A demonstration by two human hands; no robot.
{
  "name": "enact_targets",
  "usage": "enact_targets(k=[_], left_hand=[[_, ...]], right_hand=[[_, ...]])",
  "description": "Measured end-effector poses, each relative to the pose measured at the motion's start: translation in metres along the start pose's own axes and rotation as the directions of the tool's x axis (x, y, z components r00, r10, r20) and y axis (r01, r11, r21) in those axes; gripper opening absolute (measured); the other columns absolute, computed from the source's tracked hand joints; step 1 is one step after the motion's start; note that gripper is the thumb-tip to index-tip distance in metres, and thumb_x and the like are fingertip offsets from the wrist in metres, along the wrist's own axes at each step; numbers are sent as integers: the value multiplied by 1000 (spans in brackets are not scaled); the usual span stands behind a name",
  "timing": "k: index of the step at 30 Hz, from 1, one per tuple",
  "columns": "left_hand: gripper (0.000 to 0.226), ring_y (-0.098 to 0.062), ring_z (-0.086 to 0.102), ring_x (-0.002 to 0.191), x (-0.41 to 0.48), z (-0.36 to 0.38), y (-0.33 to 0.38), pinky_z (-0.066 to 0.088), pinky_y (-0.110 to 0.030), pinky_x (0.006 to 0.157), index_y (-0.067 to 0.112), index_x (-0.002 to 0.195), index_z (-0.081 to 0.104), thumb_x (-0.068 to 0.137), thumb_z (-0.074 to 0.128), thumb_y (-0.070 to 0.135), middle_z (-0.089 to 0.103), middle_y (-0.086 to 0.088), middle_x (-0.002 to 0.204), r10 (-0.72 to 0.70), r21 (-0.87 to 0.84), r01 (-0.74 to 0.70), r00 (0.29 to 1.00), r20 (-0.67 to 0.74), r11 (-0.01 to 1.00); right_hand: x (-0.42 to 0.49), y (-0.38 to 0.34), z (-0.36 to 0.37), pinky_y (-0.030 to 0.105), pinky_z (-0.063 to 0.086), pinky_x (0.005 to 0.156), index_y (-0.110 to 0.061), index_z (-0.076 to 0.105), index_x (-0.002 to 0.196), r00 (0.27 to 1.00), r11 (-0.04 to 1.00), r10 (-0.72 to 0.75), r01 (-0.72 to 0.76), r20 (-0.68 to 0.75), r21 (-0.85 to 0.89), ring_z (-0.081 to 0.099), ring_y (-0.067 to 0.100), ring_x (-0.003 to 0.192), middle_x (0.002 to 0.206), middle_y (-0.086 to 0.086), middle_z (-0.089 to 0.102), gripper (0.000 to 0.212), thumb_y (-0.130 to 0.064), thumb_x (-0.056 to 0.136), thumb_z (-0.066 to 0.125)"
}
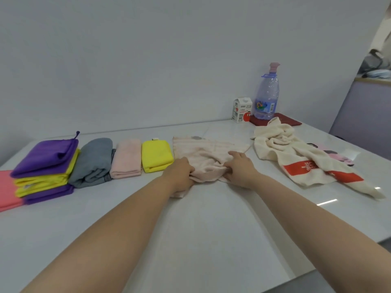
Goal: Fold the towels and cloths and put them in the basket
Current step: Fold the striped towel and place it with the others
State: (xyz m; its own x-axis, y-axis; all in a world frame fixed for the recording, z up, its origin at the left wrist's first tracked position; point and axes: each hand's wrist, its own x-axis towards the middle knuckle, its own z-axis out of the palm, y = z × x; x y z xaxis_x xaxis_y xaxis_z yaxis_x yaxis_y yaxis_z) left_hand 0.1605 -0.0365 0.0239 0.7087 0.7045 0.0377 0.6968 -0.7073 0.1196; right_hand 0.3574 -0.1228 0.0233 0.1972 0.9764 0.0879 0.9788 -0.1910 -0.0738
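Two bare forearms reach from the near edge across a white tabletop [211, 229]. Towards the middle of the tabletop, the left hand [182, 174] and right hand [241, 170] sit close together on the near edge of a pale pink cloth [203, 153]. The fingers of both hands are curled and grip bunched folds of the fabric. The rest of the cloth lies spread flat beyond the hands.

Left of the cloth, folded pieces lie in a row. Just beside it is a yellow cloth [155, 156], then a pink towel [127, 159], then a grey towel [93, 163]. Further left is a stack of purple and yellow cloths [44, 170], with a coral cloth [6, 189] at the left edge.

To the right, a cream towel [296, 153] with a red-orange band lies crumpled and unfolded.

At the far right, against the wall, a juice carton [241, 111] stands beside a large water bottle [266, 96], which stands on a dark red mat [283, 121].
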Motion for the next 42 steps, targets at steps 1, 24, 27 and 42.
enact_targets(k=[1,24,27,42], left_hand=[[33,-31,49,115,1,5,-2,42,-30,87,9,104,65,85,58,36,50,-13,127,30,-6,-30,999,-11,1000],[64,-30,43,125,38,-86,1,38,-39,96,20,143,31,86,60,21,43,-9,138,-198,-19,204,916,-350,979],[55,-31,41,124,40,-52,17,36,-40,97,17,141,34,89,51,22,42,-10,139,-77,115,128,926,-371,985],[25,-30,58,102,27,-11,38,39,-31,73,16,98,67,92,46,27,66,-9,108,89,-63,-100,984,-155,993]], right_hand=[[1,-3,4,36,34,97,-21,67,102,1000,998,-27,27,1,53,41,31,126,131,10,49,22,-32,87,54],[46,24,-83,44,31,101,-11,42,136,900,976,171,-211,-401,-57,46,34,120,131,16,49,57,-30,87,62],[47,26,-49,48,31,101,-6,39,136,846,969,167,-234,-507,-72,43,36,118,131,17,46,53,-16,87,55],[17,13,-17,32,40,71,-12,54,89,969,976,217,-218,-117,5,58,31,93,104,13,63,33,-42,93,40]])
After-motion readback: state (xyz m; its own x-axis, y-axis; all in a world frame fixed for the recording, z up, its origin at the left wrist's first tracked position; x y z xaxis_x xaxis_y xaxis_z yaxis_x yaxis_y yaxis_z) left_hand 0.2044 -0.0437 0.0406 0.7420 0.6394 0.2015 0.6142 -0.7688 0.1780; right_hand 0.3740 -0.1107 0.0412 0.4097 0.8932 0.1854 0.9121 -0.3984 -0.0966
